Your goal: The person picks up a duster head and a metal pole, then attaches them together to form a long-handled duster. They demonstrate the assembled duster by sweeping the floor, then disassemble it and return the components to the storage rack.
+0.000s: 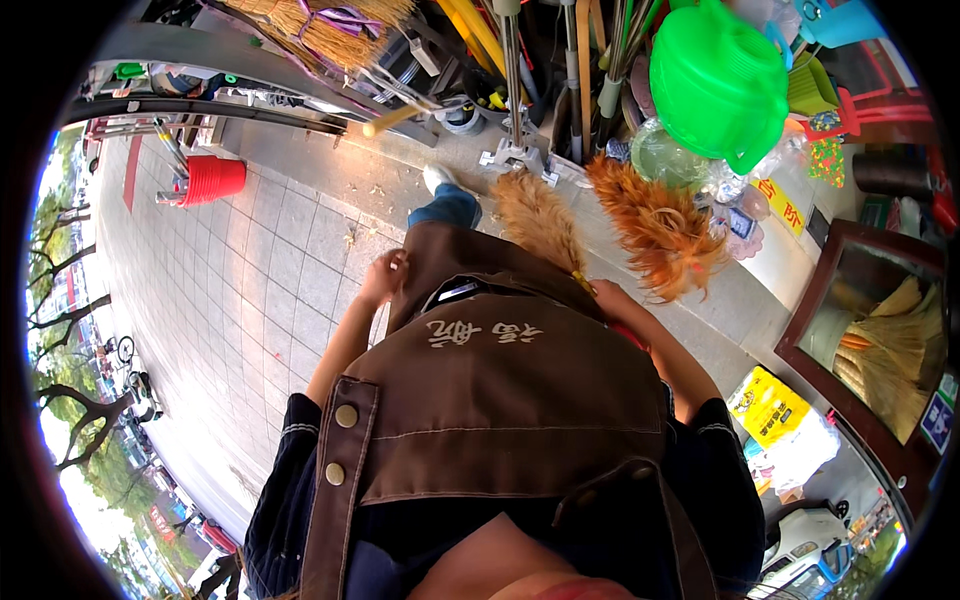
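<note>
My left hand point(383, 276) hangs at the left edge of the brown apron point(500, 400), its fingers loosely curled with nothing visible in them. At the apron's right side, my right hand point(608, 298) is closed at the yellow handle end of a tan feather duster point(540, 215); most of its fingers are hidden by the apron. The duster's fluffy head points forward, away from me. Just right of it is an orange-brown feather duster point(660, 225), apart from my hand. A bit of red shows beside my right wrist, too small to name.
A stone step point(300, 150) runs ahead, with long-handled tools above it. Red buckets point(215, 180) stand on the tiled pavement point(270, 260) at left. A green plastic watering can point(718, 80) is at the upper right. A dark-framed glass case point(870, 330) holds straw brooms.
</note>
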